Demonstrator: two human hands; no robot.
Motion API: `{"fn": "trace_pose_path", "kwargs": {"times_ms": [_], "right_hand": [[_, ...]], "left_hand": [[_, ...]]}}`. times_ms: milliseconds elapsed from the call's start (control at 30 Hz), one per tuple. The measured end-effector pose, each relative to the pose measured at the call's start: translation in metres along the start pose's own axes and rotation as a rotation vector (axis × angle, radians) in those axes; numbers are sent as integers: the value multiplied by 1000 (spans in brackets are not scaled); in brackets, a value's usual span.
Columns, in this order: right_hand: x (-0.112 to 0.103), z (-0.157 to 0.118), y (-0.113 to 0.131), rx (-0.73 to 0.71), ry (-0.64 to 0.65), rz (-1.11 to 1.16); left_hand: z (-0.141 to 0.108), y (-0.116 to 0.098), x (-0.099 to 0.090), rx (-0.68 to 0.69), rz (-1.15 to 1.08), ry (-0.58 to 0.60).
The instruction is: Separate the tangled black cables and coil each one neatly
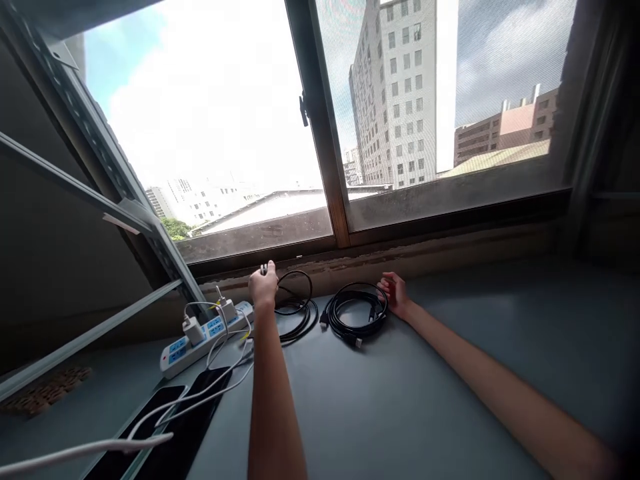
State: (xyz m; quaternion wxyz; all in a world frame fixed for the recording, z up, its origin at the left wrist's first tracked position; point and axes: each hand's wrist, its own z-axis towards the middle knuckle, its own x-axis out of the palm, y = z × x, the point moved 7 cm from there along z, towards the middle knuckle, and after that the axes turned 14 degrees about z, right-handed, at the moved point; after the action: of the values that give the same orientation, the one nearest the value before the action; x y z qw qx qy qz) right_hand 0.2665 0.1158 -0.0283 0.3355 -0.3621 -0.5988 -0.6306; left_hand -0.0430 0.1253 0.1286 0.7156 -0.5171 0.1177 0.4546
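My left hand [263, 285] is closed in a fist above the back of the grey tabletop, next to the power strip. A black cable [299, 328] runs from it in loose loops, and a small light-coloured end pokes up between the fingers. Right of these loops lies a second black cable [345, 330], wound into a round coil with its plugs sticking out at the front. My right hand [395, 293] rests at the coil's right edge, fingers loosely curled and apart, with nothing visible in them. Whether its fingertips touch the coil, I cannot tell.
A white power strip [205, 339] with two white chargers and tangled white cables [220, 380] lies at left. Two dark flat devices [200, 413] sit in front of it. A metal shelf frame [125, 173] rises at left. The window [340, 213] stands behind the table.
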Motion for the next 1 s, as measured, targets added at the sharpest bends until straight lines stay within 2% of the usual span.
{"fn": "trace_pose_path", "kwargs": {"times_ms": [133,200,300,367,433,500,667,733,833,1000], "right_hand": [[-1,4,-3,-12,-12,-82],[-1,4,-2,-41,-19,-131],[3,2,5,-145,-31,-209],[13,-1,14,-242,-17,-266],[34,-7,25,-321,37,-334],[65,-17,33,-349,139,-427],[157,-64,21,-222,498,-704],[192,-92,16,-303,694,-781],[216,-115,15,-299,737,-586],[228,-129,23,-102,691,-104]], "left_hand": [[-12,-27,-34,-21,-190,-106],[-20,-41,-47,3,-373,-129],[-31,-61,-67,75,-609,-182],[-39,-71,-81,124,-691,-212],[-46,-81,-91,151,-768,-208],[-53,-90,-98,158,-837,-194],[-67,-108,-100,155,-944,-167],[-70,-113,-97,153,-935,-157],[-75,-117,-100,184,-911,-174],[-84,-116,-118,193,-986,-285]]}}
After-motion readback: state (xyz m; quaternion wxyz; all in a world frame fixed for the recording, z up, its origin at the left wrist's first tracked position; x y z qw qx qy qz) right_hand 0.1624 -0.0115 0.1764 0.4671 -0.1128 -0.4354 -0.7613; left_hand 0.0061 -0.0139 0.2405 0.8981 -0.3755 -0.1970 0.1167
